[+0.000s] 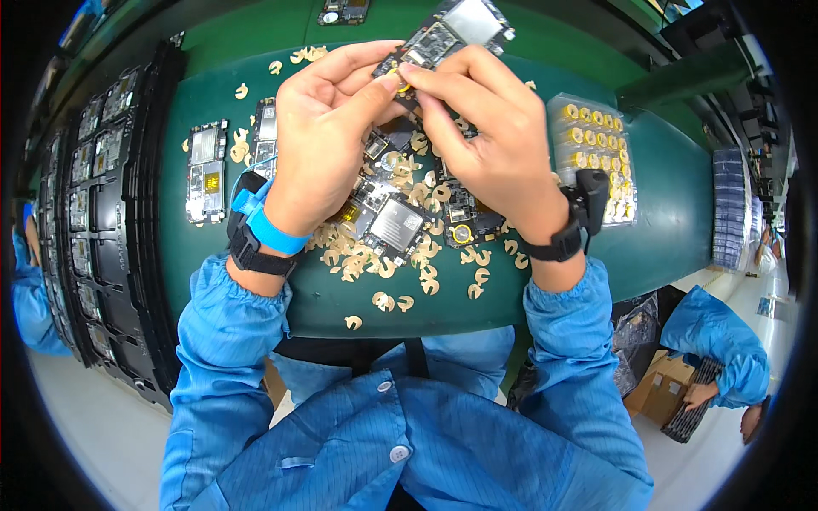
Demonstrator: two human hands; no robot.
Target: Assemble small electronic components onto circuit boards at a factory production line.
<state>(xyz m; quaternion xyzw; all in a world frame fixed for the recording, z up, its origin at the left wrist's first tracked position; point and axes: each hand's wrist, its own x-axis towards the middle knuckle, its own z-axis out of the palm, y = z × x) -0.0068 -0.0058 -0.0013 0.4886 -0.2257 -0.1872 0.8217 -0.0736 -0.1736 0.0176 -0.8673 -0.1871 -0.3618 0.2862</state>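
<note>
Green felt-like matting covers the table [665,221] where your left hand [319,145] and right hand [494,136] meet at the far side, both pinching a dark rectangular circuit board with a silver shield [447,34] held tilted above the surface. Your fingertips [400,77] press a small yellow round sticker onto it. Beneath lie several more boards [392,221] among a thick scatter of tan peeled backing scraps [383,300], suggesting much is done; the clear sheet of yellow stickers [596,153] at right looks partly used.
</note>
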